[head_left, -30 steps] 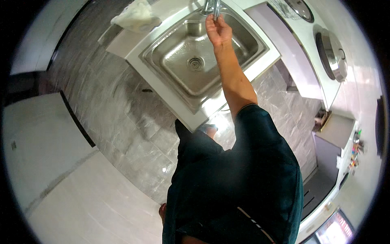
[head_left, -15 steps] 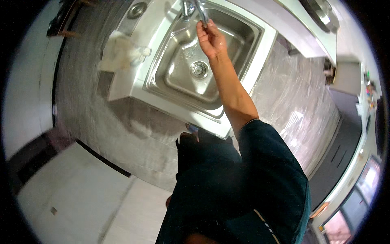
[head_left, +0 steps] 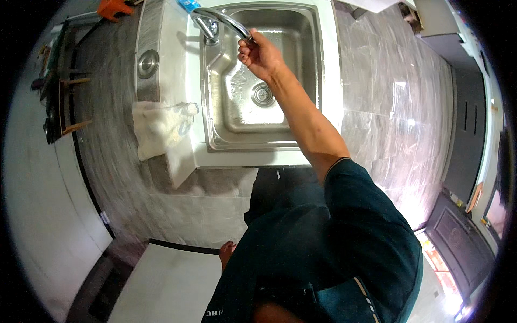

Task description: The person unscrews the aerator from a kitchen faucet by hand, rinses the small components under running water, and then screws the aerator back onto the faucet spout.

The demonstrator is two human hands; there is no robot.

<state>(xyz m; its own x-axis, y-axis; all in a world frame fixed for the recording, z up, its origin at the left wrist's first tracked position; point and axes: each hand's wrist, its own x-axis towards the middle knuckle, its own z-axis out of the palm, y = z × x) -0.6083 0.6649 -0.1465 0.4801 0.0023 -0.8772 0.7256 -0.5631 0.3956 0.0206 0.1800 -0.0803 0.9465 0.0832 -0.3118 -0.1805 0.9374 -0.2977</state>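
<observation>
My right hand [head_left: 258, 54] has its fingers curled around the end of the curved chrome faucet spout [head_left: 231, 21], over the stainless steel sink basin [head_left: 291, 64]. Below it the drain [head_left: 263, 94] shows, and the basin looks wet. A pale cloth [head_left: 156, 126] is draped over the ledge left of the sink. My left hand [head_left: 226, 252] hangs low beside my body, partly hidden, its fingers too small to read. A small blue object [head_left: 188, 5] sits behind the faucet.
Tiled floor [head_left: 382, 113] lies around the white sink counter [head_left: 331, 107]. A dark chair with wooden legs [head_left: 56, 91] and an orange object [head_left: 113, 8] are at the left. Dark grey cabinets [head_left: 466, 129] line the right, with a dark door [head_left: 455, 242] at lower right.
The view has turned, squaring the sink. My right hand and the spout appear further left and lower, and the fingers are more curled around the spout. More of the left ledge shows.
</observation>
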